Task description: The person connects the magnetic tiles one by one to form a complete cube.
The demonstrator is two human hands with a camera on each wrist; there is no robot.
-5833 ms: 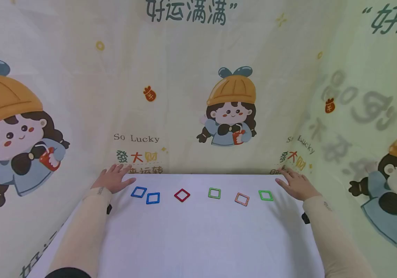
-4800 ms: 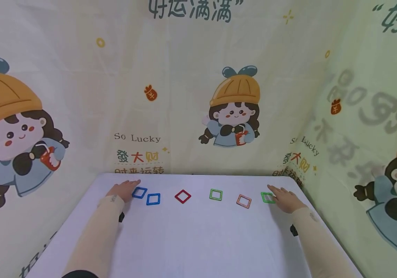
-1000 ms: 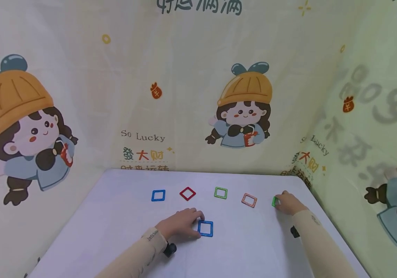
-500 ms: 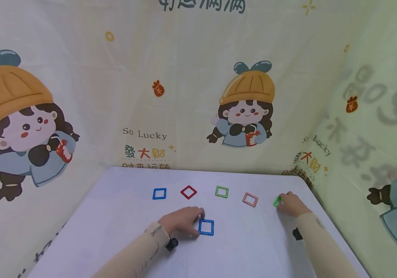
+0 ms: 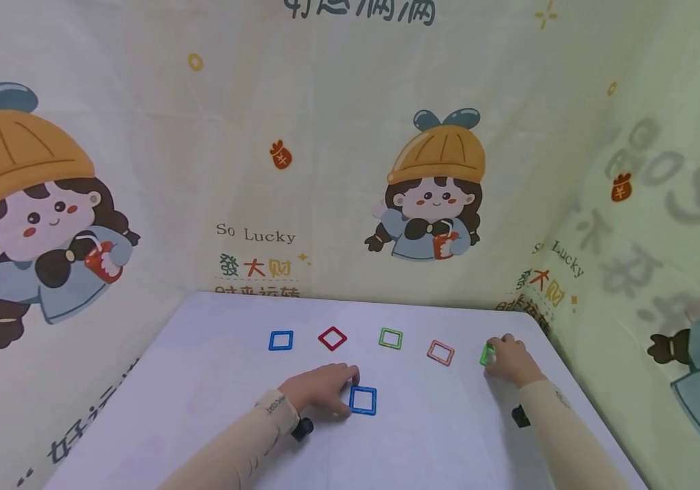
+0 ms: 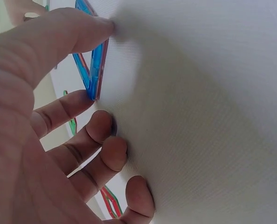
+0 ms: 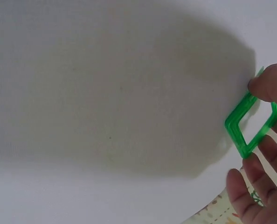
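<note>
Shifted from left of centre to lower centre of the frame: blue tile (image 5: 364,390), pinched in left fingers (image 6: 66,110). Right of the frame: green tile (image 5: 485,355), pinched in right fingers (image 7: 257,173). Possible fault: blue tile skewed by uneven release.

Beige sleeves (image 5: 227,450) (cuffs (image 5: 276,407) apparently lettered)

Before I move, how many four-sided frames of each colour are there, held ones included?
Blue: 2 (held blue frame, loose blue frame)
Green: 2 (held green frame, loose green frame)
Red: 1 (red frame)
Orange: 1 (orange frame)
Total: 6
</note>
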